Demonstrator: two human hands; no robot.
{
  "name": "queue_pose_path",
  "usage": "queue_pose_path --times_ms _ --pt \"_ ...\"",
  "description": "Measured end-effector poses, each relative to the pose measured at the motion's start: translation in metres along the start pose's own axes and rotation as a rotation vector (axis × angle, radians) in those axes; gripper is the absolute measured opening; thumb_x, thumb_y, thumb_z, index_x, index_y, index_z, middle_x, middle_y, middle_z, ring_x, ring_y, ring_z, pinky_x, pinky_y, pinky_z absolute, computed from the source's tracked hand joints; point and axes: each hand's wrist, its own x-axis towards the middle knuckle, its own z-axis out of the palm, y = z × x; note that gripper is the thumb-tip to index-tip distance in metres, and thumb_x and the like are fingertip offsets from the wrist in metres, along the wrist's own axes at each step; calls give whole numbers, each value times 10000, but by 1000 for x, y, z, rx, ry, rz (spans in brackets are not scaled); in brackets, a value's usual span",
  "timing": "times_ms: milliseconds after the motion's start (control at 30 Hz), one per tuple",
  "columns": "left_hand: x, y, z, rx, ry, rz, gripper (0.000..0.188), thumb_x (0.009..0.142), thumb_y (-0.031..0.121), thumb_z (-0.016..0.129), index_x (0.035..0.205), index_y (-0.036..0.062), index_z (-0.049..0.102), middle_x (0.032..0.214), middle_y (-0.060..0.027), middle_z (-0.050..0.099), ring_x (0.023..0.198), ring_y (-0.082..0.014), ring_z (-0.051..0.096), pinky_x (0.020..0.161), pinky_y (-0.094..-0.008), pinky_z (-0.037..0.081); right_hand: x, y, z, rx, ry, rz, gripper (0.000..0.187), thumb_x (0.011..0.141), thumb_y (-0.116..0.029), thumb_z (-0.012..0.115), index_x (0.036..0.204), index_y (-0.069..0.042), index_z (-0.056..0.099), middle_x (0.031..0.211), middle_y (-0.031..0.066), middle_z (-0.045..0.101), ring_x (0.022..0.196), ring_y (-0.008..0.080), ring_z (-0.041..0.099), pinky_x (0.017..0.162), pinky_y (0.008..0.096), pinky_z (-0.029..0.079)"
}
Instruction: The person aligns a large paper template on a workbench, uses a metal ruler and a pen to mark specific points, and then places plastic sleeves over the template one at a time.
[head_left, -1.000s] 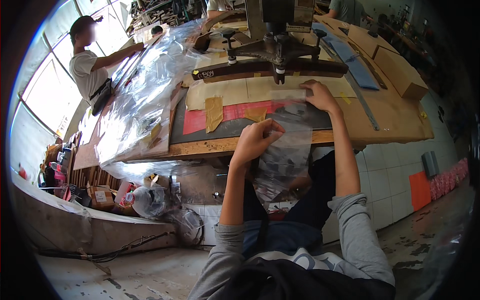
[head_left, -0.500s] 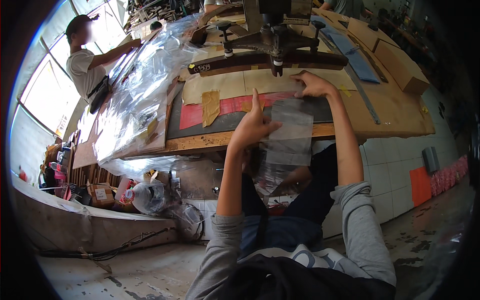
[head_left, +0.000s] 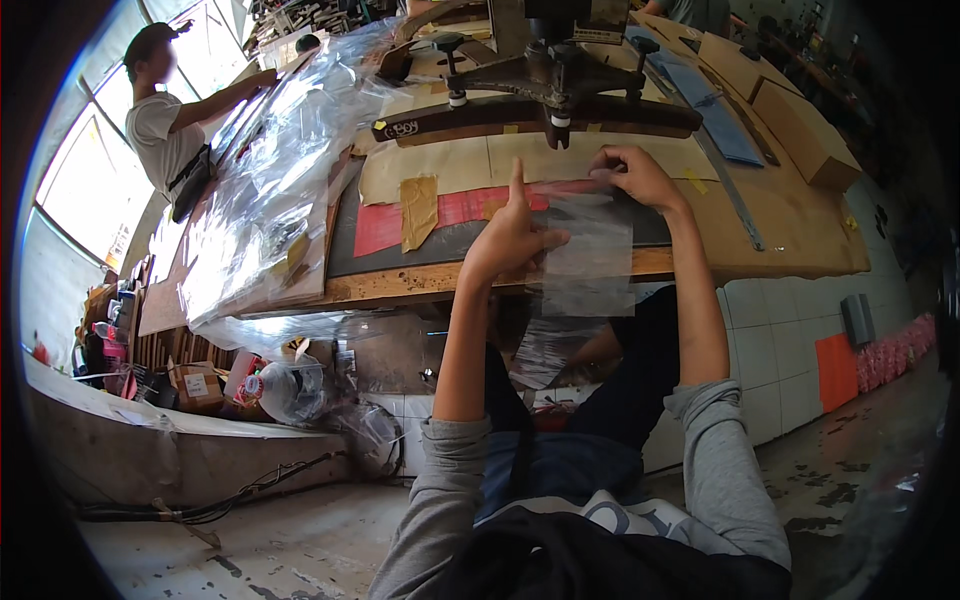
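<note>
A thin clear plastic sheet point(head_left: 590, 270) hangs before the table's front edge, its upper part over the dark work surface. My right hand point(head_left: 638, 178) is closed in a pinch at the sheet's top. At the sheet's left edge is my left hand point(head_left: 505, 235), index finger pointing up and thumb against the film; its other fingers are curled and partly hidden. Beyond my hands lie a red strip point(head_left: 380, 230), a piece of brown tape point(head_left: 419, 212) and a cream sheet point(head_left: 430, 165). A dark curved press bar point(head_left: 630, 120) stands above them.
Crumpled clear film point(head_left: 270, 190) covers the table's left side, where another person point(head_left: 165, 130) stands. To the right are a long metal ruler point(head_left: 735, 205), blue strips point(head_left: 725, 130) and a brown cardboard box point(head_left: 805, 130). A large clear bottle point(head_left: 290, 390) sits below on the left.
The plastic sheet has shifted slightly up and to the right, along with my left hand. The fingers of my right hand have drawn closer together at its top.
</note>
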Motion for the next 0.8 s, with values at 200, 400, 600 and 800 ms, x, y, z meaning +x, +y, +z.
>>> queue_pose_path --times_ms 200,400,600,800 --pt "-4 7 -2 -35 111 -4 850 705 85 709 1363 57 172 608 -89 578 464 -160 547 430 -282 431 -9 -25 -1 601 -101 -146 167 819 -185 654 866 -26 632 781 27 610 725 94 580 715 258 487" --pt "-8 4 7 51 178 51 696 732 116 677 1310 52 296 555 -112 577 468 -204 572 486 -307 436 -8 -25 0 784 143 11 188 816 -173 658 873 2 623 729 54 610 645 134 621 614 287 557" --pt "-9 -2 11 89 268 161 607 756 115 640 1280 99 332 530 -131 558 487 -280 574 526 -333 429 -4 -22 3 826 260 44 182 807 -141 662 865 21 603 726 84 614 634 165 643 587 307 573" --pt "-10 2 9 172 222 119 563 770 109 622 1261 101 347 518 -128 546 493 -298 570 514 -355 414 -1 -19 6 813 221 38 191 812 -143 658 878 25 596 733 97 618 654 188 654 582 318 571"
